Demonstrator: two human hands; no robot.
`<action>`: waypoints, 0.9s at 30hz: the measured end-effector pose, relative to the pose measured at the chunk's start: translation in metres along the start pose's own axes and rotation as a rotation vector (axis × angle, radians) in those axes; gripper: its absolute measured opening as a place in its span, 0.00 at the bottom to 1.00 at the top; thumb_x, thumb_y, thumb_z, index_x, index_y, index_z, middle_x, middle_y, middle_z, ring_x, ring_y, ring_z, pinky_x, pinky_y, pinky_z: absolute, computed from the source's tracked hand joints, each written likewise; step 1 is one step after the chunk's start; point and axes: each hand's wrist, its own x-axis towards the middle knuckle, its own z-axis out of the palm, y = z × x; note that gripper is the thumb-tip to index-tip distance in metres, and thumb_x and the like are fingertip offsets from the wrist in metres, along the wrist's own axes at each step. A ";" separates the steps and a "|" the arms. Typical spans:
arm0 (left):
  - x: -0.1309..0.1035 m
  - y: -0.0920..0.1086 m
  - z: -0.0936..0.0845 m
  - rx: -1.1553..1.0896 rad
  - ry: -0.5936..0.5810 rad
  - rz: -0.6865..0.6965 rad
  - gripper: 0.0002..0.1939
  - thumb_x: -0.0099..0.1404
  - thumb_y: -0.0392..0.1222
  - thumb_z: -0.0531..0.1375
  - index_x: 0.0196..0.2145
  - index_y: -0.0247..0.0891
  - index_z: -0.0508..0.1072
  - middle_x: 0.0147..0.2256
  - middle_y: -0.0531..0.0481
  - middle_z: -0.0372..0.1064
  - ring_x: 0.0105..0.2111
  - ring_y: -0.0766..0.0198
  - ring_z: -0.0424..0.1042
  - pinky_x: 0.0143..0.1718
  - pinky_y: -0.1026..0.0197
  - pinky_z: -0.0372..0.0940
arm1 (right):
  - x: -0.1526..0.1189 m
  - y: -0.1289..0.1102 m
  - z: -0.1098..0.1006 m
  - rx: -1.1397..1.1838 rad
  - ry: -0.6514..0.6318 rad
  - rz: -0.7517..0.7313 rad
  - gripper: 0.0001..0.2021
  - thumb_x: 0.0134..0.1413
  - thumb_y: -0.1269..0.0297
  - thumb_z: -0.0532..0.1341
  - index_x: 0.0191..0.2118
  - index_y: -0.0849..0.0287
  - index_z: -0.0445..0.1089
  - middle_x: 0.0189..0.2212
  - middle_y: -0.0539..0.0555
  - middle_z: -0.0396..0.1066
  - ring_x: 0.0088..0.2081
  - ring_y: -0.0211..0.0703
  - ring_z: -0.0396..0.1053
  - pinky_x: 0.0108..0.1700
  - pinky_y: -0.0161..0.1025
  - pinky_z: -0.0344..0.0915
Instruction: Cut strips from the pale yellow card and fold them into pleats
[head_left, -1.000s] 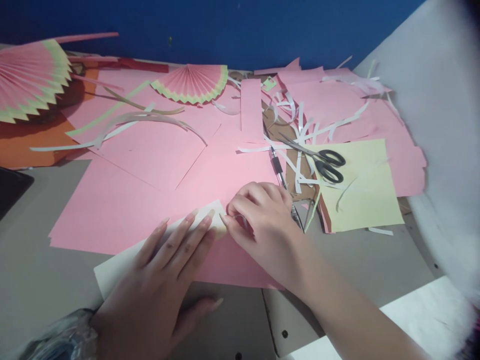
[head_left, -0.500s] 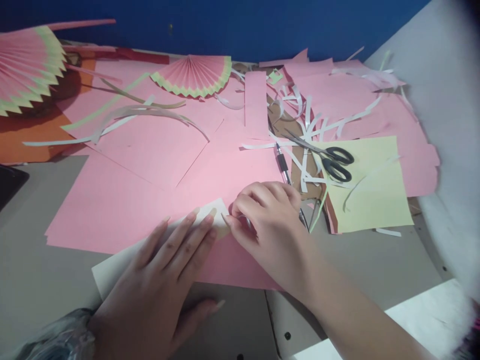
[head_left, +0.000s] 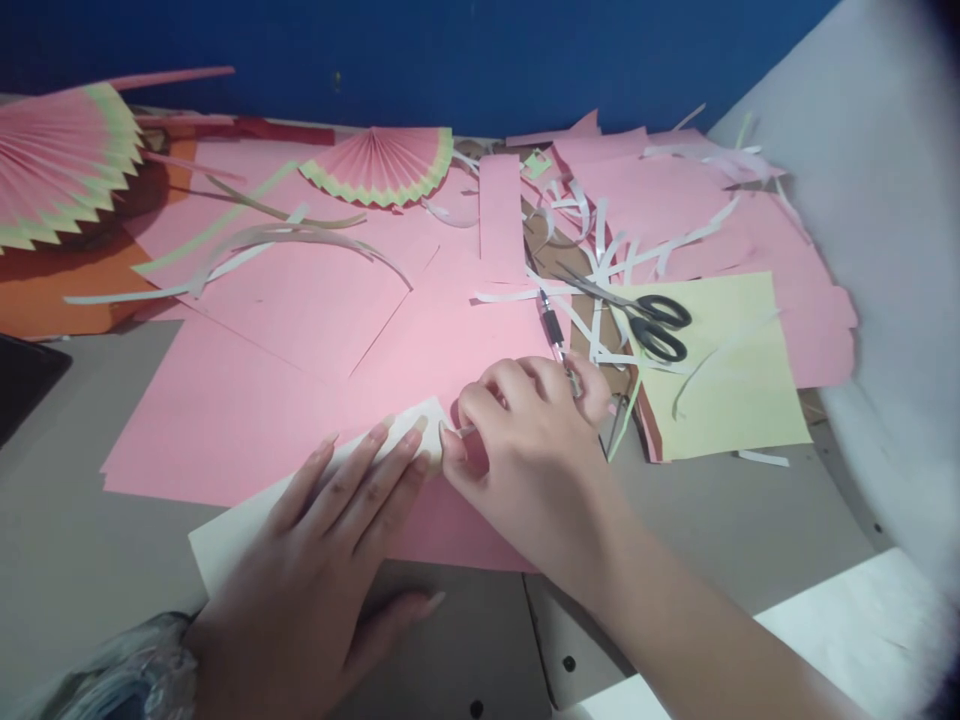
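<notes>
My left hand (head_left: 322,540) lies flat with fingers stretched, pressing a pale whitish strip of paper (head_left: 229,545) down on a pink sheet. The strip runs slantwise from lower left to upper right, and much of it is hidden under that hand. At its upper right end (head_left: 429,412), the curled fingers and thumb of my right hand (head_left: 536,460) pinch the paper's edge. A pale bit shows between thumb and forefinger. Large pink sheets (head_left: 247,420) lie beneath. Just beyond the right hand's knuckles is a black-gripped pen (head_left: 553,325), partly covered by the fingers.
Scissors (head_left: 656,325) with black handles rest on cut white strips and yellow-green paper (head_left: 731,405). Pleated pink-and-green paper fans (head_left: 382,165) lie at the back and far left. More pink paper (head_left: 795,290) is piled right. A blue wall (head_left: 420,60) closes the back.
My right hand has shifted slightly left, its thumb now closer in against the strip's end. The left hand keeps its flat hold. The whole view has shifted a little.
</notes>
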 end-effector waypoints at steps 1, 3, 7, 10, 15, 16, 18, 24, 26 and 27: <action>0.000 0.000 0.000 0.003 0.007 0.000 0.41 0.62 0.58 0.53 0.64 0.30 0.49 0.66 0.44 0.42 0.63 0.50 0.47 0.63 0.48 0.38 | 0.000 0.000 0.000 -0.001 -0.001 0.001 0.06 0.57 0.64 0.54 0.31 0.54 0.67 0.35 0.53 0.68 0.44 0.49 0.61 0.58 0.55 0.40; 0.001 0.001 -0.001 0.007 0.016 -0.007 0.40 0.62 0.58 0.53 0.64 0.31 0.50 0.65 0.45 0.44 0.63 0.50 0.48 0.63 0.48 0.39 | 0.000 -0.001 0.000 0.003 -0.009 -0.001 0.07 0.57 0.64 0.53 0.31 0.54 0.67 0.34 0.52 0.67 0.44 0.49 0.61 0.59 0.56 0.38; 0.004 -0.002 -0.004 0.028 0.017 0.009 0.40 0.61 0.59 0.54 0.63 0.30 0.53 0.65 0.44 0.45 0.62 0.49 0.49 0.62 0.49 0.40 | 0.001 0.000 0.001 0.032 -0.048 0.008 0.07 0.57 0.60 0.54 0.32 0.54 0.66 0.35 0.51 0.66 0.45 0.48 0.60 0.60 0.55 0.36; 0.005 -0.005 -0.007 0.053 -0.024 0.021 0.39 0.61 0.57 0.55 0.63 0.30 0.53 0.65 0.44 0.44 0.62 0.49 0.48 0.62 0.48 0.40 | 0.002 0.002 0.000 0.062 -0.075 0.020 0.09 0.56 0.55 0.55 0.33 0.53 0.66 0.37 0.51 0.66 0.46 0.48 0.59 0.60 0.56 0.35; 0.005 -0.007 -0.008 0.086 -0.076 0.042 0.40 0.62 0.59 0.52 0.64 0.31 0.50 0.66 0.43 0.39 0.64 0.48 0.43 0.61 0.46 0.39 | 0.004 0.010 -0.001 0.063 -0.083 0.056 0.17 0.54 0.45 0.56 0.32 0.55 0.66 0.37 0.53 0.65 0.46 0.51 0.58 0.59 0.57 0.40; 0.005 -0.006 -0.008 0.091 -0.082 0.042 0.40 0.63 0.59 0.52 0.64 0.32 0.49 0.67 0.43 0.38 0.64 0.49 0.42 0.61 0.46 0.38 | 0.004 0.011 -0.001 0.062 -0.079 0.054 0.18 0.53 0.44 0.56 0.32 0.55 0.66 0.37 0.54 0.65 0.46 0.51 0.58 0.58 0.57 0.40; 0.005 -0.006 -0.008 0.095 -0.094 0.040 0.40 0.63 0.59 0.51 0.65 0.33 0.47 0.67 0.44 0.36 0.65 0.50 0.42 0.61 0.46 0.38 | 0.003 0.012 -0.001 0.068 -0.068 0.048 0.18 0.53 0.44 0.56 0.33 0.55 0.66 0.38 0.54 0.65 0.46 0.51 0.57 0.58 0.57 0.41; 0.003 -0.008 -0.010 0.108 -0.080 0.057 0.40 0.62 0.58 0.53 0.65 0.34 0.48 0.66 0.45 0.38 0.65 0.51 0.42 0.61 0.47 0.41 | 0.003 0.012 0.000 0.113 -0.059 0.053 0.14 0.57 0.50 0.55 0.34 0.55 0.65 0.39 0.55 0.66 0.45 0.50 0.59 0.57 0.57 0.42; 0.003 -0.008 -0.011 0.112 -0.071 0.068 0.42 0.61 0.58 0.54 0.64 0.33 0.48 0.66 0.44 0.39 0.65 0.51 0.43 0.61 0.47 0.42 | 0.003 0.013 -0.001 0.123 -0.052 0.051 0.13 0.58 0.52 0.54 0.33 0.56 0.65 0.38 0.55 0.66 0.44 0.51 0.59 0.56 0.57 0.44; 0.003 -0.008 -0.012 0.112 -0.073 0.074 0.42 0.60 0.59 0.54 0.64 0.32 0.47 0.66 0.44 0.39 0.65 0.50 0.43 0.61 0.47 0.43 | 0.003 0.013 -0.001 0.123 -0.050 0.049 0.12 0.58 0.52 0.54 0.33 0.56 0.65 0.38 0.55 0.66 0.44 0.51 0.59 0.56 0.57 0.44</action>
